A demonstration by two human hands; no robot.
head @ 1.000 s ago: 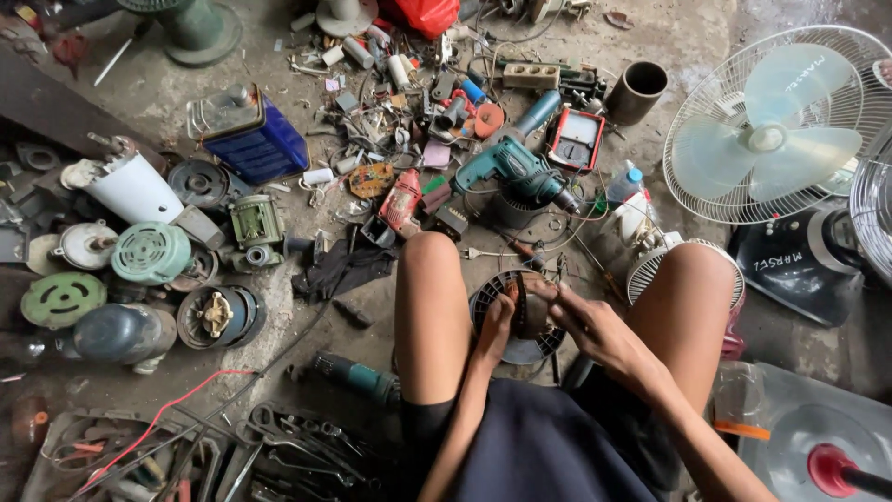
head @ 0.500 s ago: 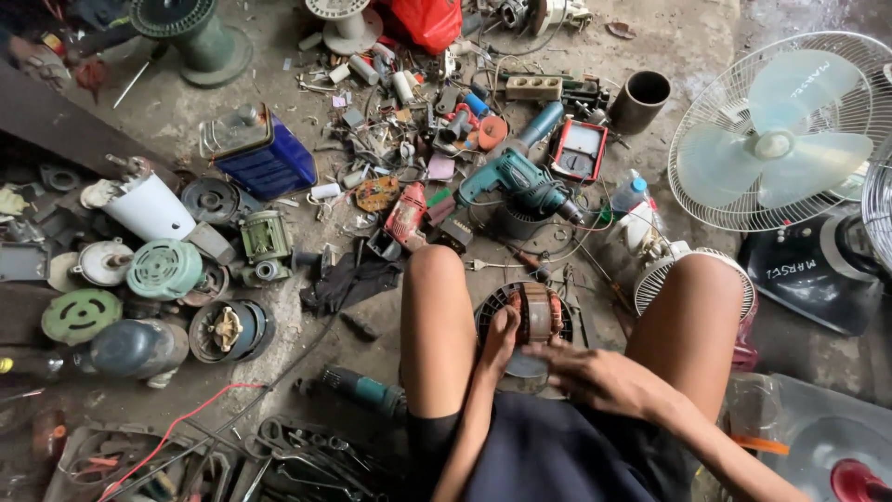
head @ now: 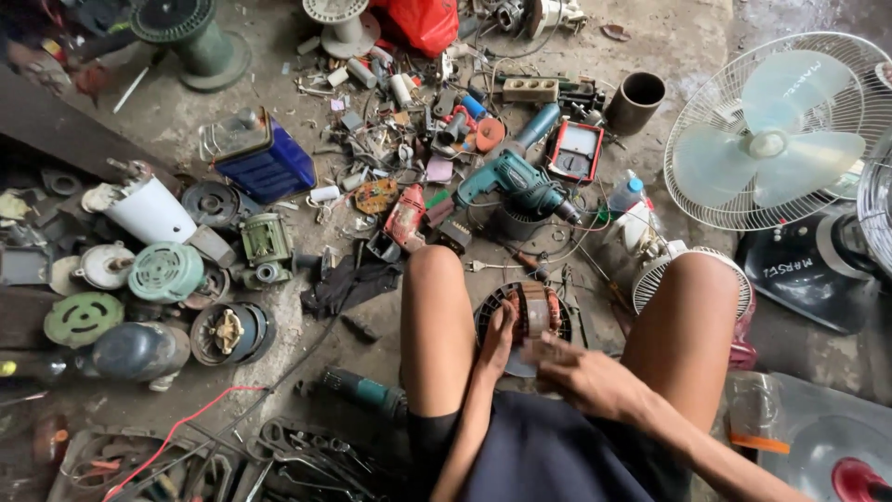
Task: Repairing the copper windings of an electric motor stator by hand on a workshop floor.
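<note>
Copper-wound round motor stator with a dark metal rim [head: 531,316] is sitting on the floor in the lower centre of the frame, between the person's two bare knees.

Largest around it, a pale blue-green bladed fan in a white wire cage [head: 779,139] is lying at the upper right, with a black fan base [head: 804,270] just below it. A blue rectangular metal can [head: 260,160] is standing in the upper left, and a white plastic motor housing [head: 149,206] is lying tilted left of it. A teal electric drill [head: 517,182] is resting above the stator, near a red-cased meter [head: 574,151]. A green round ribbed motor cover [head: 165,271] is sitting at the left edge of the clutter.

The left hand [head: 499,336] is gripping the stator's left rim, fingers curled over its edge. The right hand [head: 583,379] is hovering at the stator's lower right edge, its fingertips blurring, so I cannot tell whether they are pinching anything or touching the winding.
</note>
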